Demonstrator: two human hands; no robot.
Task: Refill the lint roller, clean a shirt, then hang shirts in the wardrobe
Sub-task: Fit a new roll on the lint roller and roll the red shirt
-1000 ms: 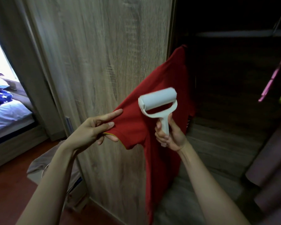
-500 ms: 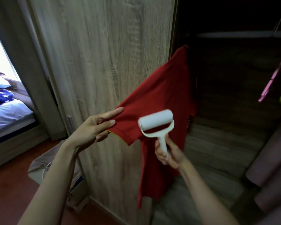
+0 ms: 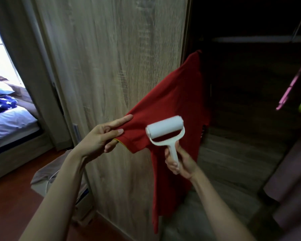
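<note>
A red shirt (image 3: 174, 101) hangs at the edge of a pale wooden wardrobe door (image 3: 111, 66), the dark wardrobe open beside it. The left hand (image 3: 101, 138) pinches the sleeve taut; the right hand (image 3: 179, 160) grips a white lint roller (image 3: 164, 130) against the cloth. A bed (image 3: 9, 122) sits left.

Bed (image 3: 10, 122) left (star-print blanket (image 3: 0, 105)); pink hanger (image 3: 288, 91) right.

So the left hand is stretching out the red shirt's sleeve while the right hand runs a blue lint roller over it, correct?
Not quite: the lint roller is white, not blue, as the head view shows. The rest holds: the left hand stretches the red shirt by its sleeve, and the right hand holds the roller against it.
</note>
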